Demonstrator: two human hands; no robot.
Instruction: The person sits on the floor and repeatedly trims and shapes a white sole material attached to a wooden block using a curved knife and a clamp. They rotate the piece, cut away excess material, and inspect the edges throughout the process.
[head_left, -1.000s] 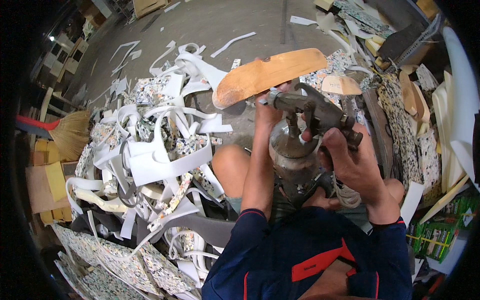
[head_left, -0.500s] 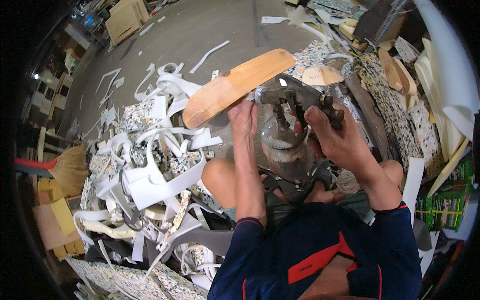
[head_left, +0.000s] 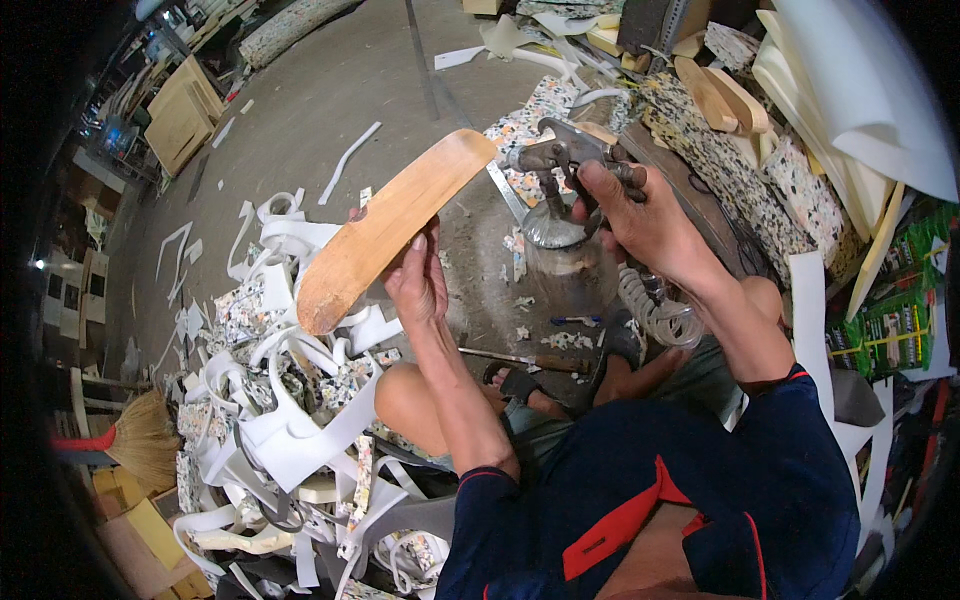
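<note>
- Curved wooden board (head_left: 395, 230) and spray gun (head_left: 545, 155) are both held up over the grey floor (head_left: 300, 110), which runs to the top of the view.
- To the left on that floor spreads the scrap heap (head_left: 320, 430), a tangle of white foam strips, speckled foam offcuts and dark pieces.
- At the upper right bulges a big white foam sheet (head_left: 880, 110); speckled foam slabs (head_left: 800, 200) lean to the left of it.
- The board slants from lower left to upper right, its smooth face turned upward.
- Near the left edge, a straw broom (head_left: 145, 435) with a red handle lies beside the heap.
- The gun's nozzle faces left and appears just beside the board's upper end; a metal cup (head_left: 560, 230) hangs under the gun.
- The left hand (head_left: 420, 285) grips the board from beneath, with a fingertip showing past its far edge.
- The right hand (head_left: 635, 210) is wrapped around the gun's handle; whether the trigger is squeezed cannot be told.
- Below the right hand hangs a coiled clear hose (head_left: 660, 310).
- A slim tool with a brown handle (head_left: 560, 363) lies near the person's sandals (head_left: 520, 385).
- Smallest, a blue pen-like item (head_left: 577, 321) rests on the floor among foam crumbs.
</note>
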